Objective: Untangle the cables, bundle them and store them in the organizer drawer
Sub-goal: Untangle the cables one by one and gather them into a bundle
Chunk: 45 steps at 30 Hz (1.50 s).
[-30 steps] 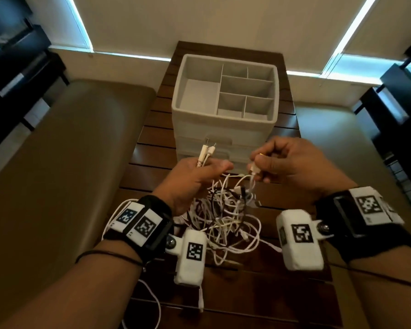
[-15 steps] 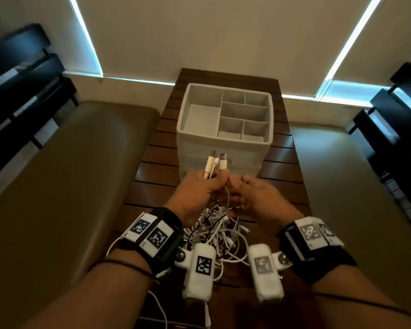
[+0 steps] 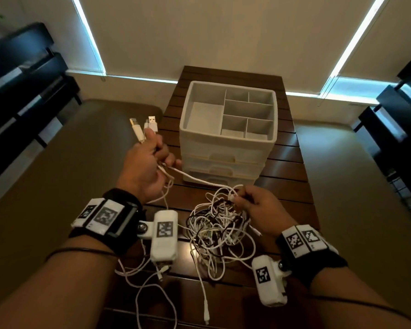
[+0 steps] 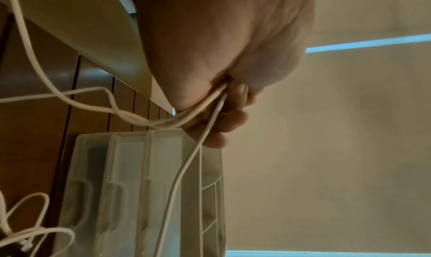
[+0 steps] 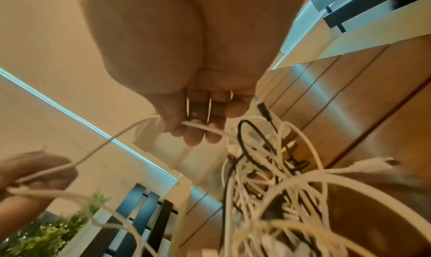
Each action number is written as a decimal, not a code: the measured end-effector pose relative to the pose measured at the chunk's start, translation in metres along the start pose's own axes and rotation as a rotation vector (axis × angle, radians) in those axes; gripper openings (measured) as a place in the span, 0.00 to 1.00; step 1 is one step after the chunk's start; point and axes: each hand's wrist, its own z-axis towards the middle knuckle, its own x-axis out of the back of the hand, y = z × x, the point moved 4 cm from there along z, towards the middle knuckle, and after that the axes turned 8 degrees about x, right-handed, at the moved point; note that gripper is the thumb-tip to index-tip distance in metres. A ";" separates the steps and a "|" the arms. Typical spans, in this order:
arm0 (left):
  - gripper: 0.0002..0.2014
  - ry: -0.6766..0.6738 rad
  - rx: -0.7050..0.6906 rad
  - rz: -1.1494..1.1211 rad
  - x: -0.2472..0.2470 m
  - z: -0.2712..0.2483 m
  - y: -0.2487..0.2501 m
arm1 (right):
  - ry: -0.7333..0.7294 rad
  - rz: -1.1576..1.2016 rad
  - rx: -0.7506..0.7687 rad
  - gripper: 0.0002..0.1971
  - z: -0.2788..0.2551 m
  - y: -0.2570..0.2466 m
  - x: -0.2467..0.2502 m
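- The left hand (image 3: 144,162) is clenched around a few white cables just below their two white USB plugs (image 3: 144,128), which stick up above the fist; gathering the plug ends in one hand likely keeps the freed ends sorted and apart from the knot.
- One white cable (image 3: 195,178) runs from that fist across to the right hand (image 3: 259,205), whose fingertips (image 5: 191,139) pinch it at the top edge of the pile, probably to trace that strand and ease it out.
- The tangled heap of white and black cables (image 3: 220,230) lies on the dark slatted wooden table (image 3: 287,167), between the two wrists; loose white loops trail toward the near edge.
- The pale plastic organizer with stacked drawers (image 3: 228,148) stands just beyond the heap, its divided top tray bare and every drawer front looking closed, so nothing seems stored yet.
- Judged from this, the work sits early in the untangling stage; bundling is not begun.
- Pulling hard on the stretched strand could tighten the knot, so a slow draw seems wise.
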 end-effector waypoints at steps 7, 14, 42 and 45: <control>0.19 0.088 -0.235 0.314 0.009 -0.015 0.040 | -0.098 0.012 0.111 0.04 0.014 -0.030 0.029; 0.17 0.212 -0.317 0.784 -0.023 -0.027 0.030 | -0.092 -0.340 0.096 0.04 0.025 -0.047 0.024; 0.04 0.166 -0.432 0.848 -0.040 -0.041 0.039 | -0.174 -0.325 -0.088 0.14 0.029 -0.028 0.001; 0.02 0.381 -0.384 1.087 -0.012 -0.034 0.044 | 0.161 0.023 -0.074 0.14 0.033 -0.051 0.049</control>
